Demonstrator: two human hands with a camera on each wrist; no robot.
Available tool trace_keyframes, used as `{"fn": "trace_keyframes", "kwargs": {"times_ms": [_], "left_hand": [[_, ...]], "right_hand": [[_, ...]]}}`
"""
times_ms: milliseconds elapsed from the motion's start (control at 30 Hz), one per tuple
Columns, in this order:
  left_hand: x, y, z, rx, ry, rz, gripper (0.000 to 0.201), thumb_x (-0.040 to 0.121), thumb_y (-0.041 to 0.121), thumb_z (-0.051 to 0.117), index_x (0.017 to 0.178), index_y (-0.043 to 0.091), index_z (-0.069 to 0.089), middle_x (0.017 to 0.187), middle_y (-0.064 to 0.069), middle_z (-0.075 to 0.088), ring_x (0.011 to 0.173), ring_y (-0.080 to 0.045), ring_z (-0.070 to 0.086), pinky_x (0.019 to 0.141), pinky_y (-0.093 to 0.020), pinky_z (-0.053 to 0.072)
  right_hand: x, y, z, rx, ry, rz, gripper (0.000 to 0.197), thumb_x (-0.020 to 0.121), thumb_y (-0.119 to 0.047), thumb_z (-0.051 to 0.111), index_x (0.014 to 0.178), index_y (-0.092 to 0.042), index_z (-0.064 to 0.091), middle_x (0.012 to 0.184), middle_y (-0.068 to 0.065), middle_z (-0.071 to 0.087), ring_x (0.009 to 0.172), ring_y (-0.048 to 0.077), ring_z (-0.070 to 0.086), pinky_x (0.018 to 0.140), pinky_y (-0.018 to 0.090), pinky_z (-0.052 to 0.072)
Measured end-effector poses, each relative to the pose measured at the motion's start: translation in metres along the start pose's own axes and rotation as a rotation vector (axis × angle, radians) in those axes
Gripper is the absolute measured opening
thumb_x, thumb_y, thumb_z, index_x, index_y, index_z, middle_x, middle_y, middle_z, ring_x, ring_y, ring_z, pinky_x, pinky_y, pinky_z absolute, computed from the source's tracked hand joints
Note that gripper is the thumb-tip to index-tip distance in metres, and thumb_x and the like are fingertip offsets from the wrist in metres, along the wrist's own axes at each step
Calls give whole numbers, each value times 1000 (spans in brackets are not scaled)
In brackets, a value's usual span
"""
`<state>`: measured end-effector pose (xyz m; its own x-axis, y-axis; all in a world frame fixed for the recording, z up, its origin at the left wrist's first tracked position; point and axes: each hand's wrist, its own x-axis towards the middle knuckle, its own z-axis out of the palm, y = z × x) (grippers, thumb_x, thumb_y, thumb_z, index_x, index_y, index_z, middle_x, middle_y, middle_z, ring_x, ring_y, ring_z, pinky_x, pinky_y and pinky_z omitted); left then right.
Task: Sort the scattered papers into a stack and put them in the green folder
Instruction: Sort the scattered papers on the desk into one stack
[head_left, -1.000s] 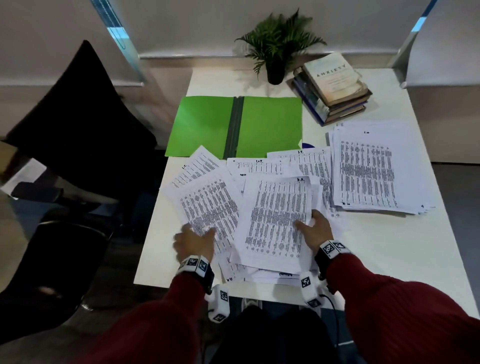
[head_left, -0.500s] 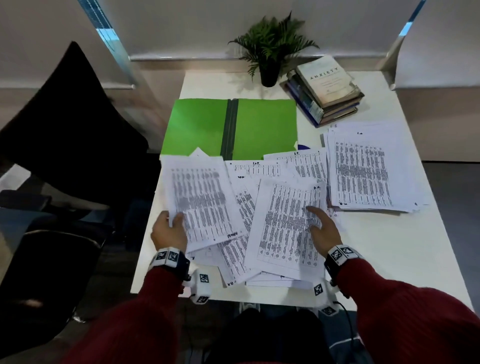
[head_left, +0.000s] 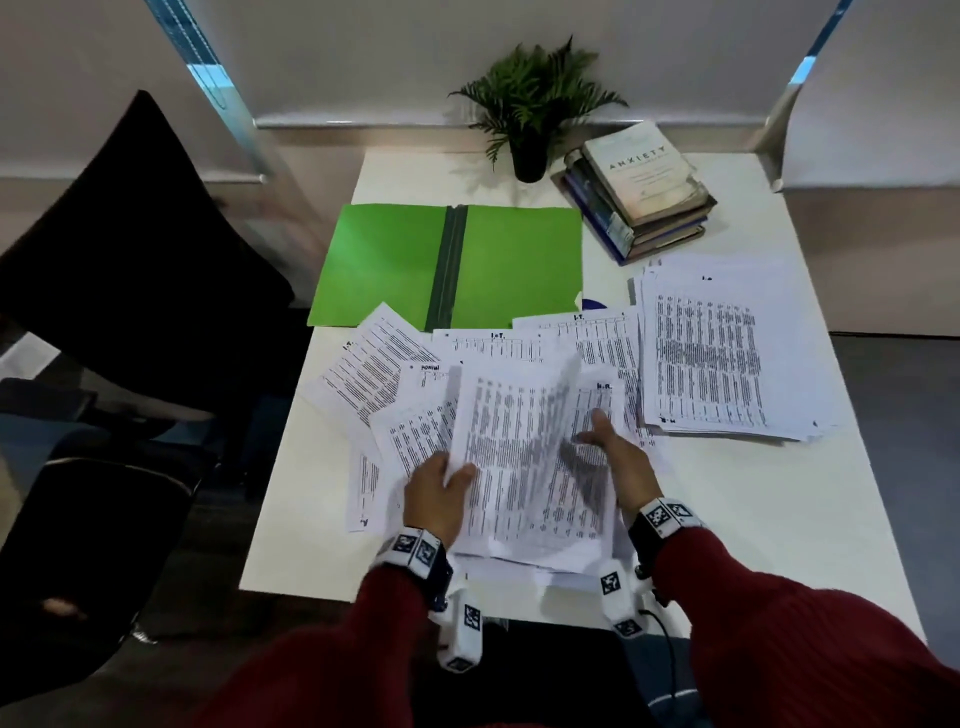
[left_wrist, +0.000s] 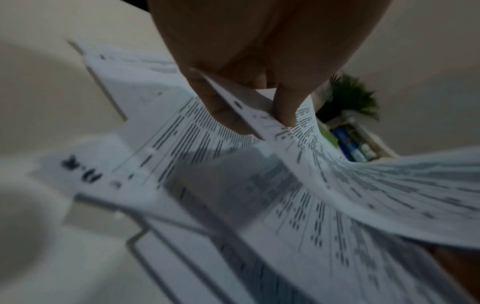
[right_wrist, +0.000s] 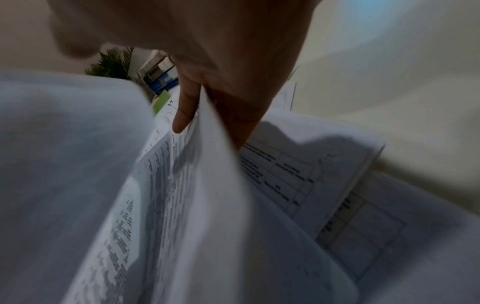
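Print on the lifted sheet (head_left: 524, 457) between both hands was smeared unreadable; papers beneath it (head_left: 415, 431) lay mostly covered.

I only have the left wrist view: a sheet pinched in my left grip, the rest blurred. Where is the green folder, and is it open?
Observer: The green folder lies open and flat on the far side of the table, beyond the scattered papers.
Operator: What is my right hand doing?
Observer: The right hand is at the right edge of the lifted sheet, fingers straight against the paper.
Operator: Is there a stack anywhere?
Observer: Yes, a stack of papers lies to the right, just in front of the books.
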<state>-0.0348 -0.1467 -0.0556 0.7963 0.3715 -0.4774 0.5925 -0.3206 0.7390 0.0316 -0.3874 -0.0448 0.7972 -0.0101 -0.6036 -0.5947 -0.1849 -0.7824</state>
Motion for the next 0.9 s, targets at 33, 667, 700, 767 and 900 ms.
{"fn": "trace_keyframes", "kwargs": {"times_ms": [33,667,700,767,900], "left_hand": [[-2,-2,7,39,-33,-17,28,98,32,67,118,11,68,115,0,72,111,-28,67,88,-33,53],[4,-37,13,289,331,-523,49,81,52,73,110,12,70,117,-13,71,104,-34,66,94,-44,56],[1,-31,11,186,395,-466,40,85,46,71,108,13,71,112,-13,74,99,-33,69,92,-44,58],[-9,-15,0,40,568,-339,29,89,39,68,100,12,69,99,-13,74,91,-36,69,83,-45,58],[-32,40,-32,-58,764,-65,20,95,26,69,91,8,63,82,-11,64,73,-26,57,60,-29,40]], "right_hand": [[2,1,-1,-22,-27,-10,65,86,-71,58,120,-17,73,141,4,61,135,25,52,106,40,34],[43,-1,-66,-420,-222,-337,88,89,18,47,160,-27,21,169,-7,14,131,9,35,110,32,36],[46,0,-71,-403,-242,-325,84,89,18,45,155,-31,31,168,-6,21,137,13,38,115,37,36],[48,-1,-75,-393,-255,-287,68,92,15,44,142,-31,50,163,-1,37,143,30,44,114,42,41],[51,-5,-85,-397,-242,-153,48,99,6,42,133,-19,64,155,5,49,126,54,52,100,55,47]]}}
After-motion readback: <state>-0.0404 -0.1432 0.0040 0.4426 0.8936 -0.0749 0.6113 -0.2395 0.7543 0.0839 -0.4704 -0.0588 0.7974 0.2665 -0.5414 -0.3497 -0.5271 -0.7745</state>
